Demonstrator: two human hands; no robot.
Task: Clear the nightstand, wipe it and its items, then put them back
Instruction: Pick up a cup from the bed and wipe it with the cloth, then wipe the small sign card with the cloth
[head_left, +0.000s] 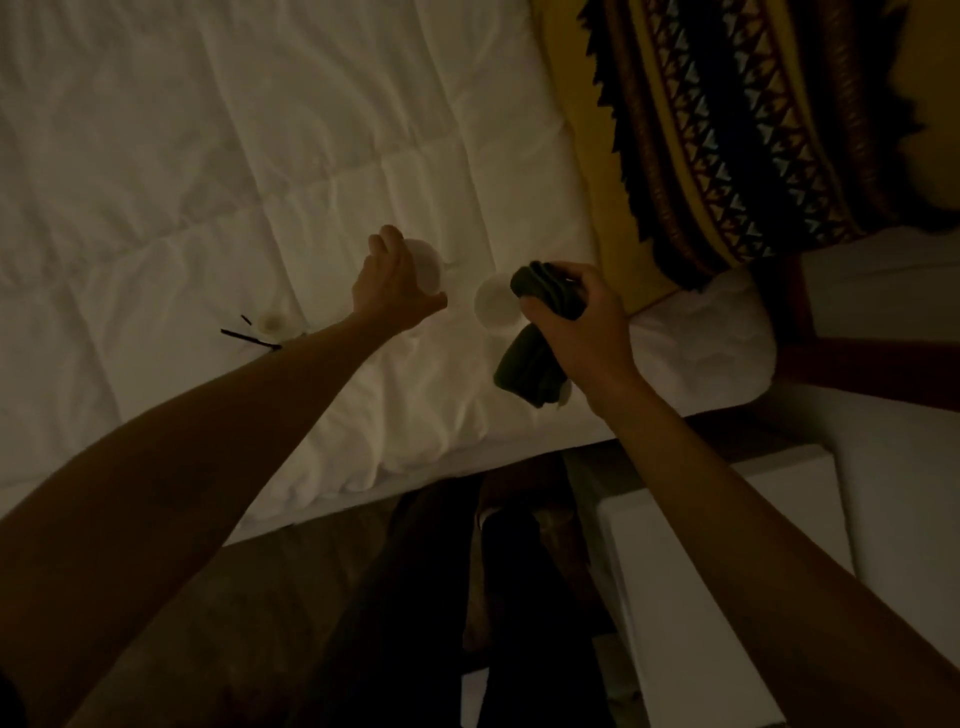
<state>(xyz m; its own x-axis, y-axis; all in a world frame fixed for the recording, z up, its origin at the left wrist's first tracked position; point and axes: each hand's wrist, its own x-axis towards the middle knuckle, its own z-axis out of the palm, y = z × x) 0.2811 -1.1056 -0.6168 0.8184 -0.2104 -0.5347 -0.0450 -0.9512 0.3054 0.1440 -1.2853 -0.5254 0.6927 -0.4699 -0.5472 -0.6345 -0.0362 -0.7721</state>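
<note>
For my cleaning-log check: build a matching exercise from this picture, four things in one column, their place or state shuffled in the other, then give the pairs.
Things:
1. dark green folded cloth
2. round white object by the left hand
3. small white round cup-like item
4. thin black sticks

Places or states:
A. lying on the white quilted bed cover, left of the left forearm
B. held in the grip of the right hand
C. under the left hand's fingers
D. on the bed cover between the two hands

Pairs: 1-B, 2-C, 3-D, 4-A
</note>
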